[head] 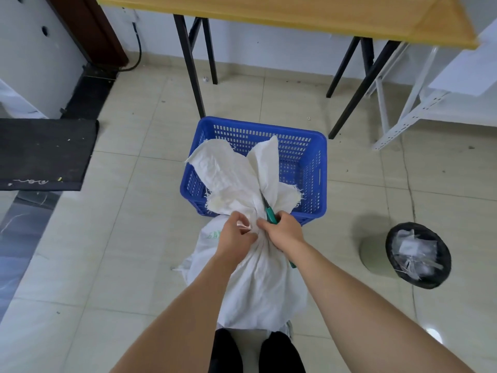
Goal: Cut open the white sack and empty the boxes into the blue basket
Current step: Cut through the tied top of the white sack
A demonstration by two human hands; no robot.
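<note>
While the white sack point(258, 278) stands on the tiled floor, its tied neck is gripped by the left hand point(236, 232) and right hand point(282, 230), which also clasps green-handled scissors point(269, 210). Its flaps are draped over the blue basket point(314, 168); table legs point(189, 60) and a bin point(418, 255) are seen nearby.

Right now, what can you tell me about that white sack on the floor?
The sack looks like white woven plastic, full and bulging, standing on the tiled floor against the blue basket. Its neck is bunched tight; frayed loose flaps above spill into the basket. Faint green print shows on one side. The left hand pinches the neck; the right hand holds green-handled scissors at it.
</note>
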